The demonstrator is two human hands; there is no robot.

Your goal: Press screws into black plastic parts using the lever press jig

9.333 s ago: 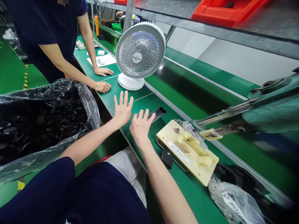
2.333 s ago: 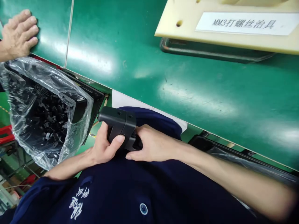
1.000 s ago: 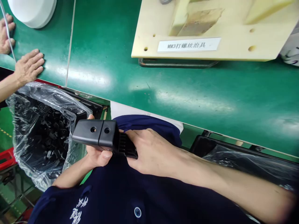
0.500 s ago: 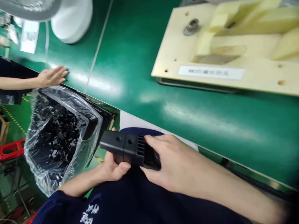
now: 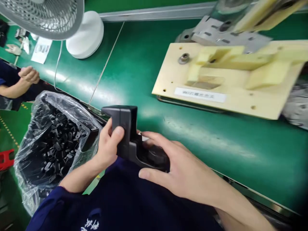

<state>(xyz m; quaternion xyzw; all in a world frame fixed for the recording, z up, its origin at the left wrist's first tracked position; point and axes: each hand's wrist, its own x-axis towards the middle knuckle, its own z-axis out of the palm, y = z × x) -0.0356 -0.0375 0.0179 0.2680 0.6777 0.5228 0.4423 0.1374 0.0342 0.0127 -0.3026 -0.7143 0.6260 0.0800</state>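
In front of my body, at the front edge of the bench, a black plastic housing [image 5: 126, 141] is tilted between my two hands. Its squared end with an open recess points up and away from me; a rounded end lies towards the right. My left hand [image 5: 108, 144] grips the squared end, thumb pressed on the near face. Around the rounded end curls my right hand [image 5: 175, 163], its fingers on the far side and its thumb along the near edge. The right palm hides part of that end.
Left of me, a plastic-lined bin [image 5: 60, 141] holds many small black parts. A cream fixture board [image 5: 199, 96] with yellow blocks rests on the green bench [image 5: 134, 73] under a metal mechanism [image 5: 231, 35]. A white fan [image 5: 84, 35] stands at back left. A co-worker's hand [image 5: 29, 75] is beyond the bin.
The housing has turned so its squared end points up and its inner recess shows. Both hands still hold it. The co-worker's hand has drawn back left and curled, and my view has shifted.
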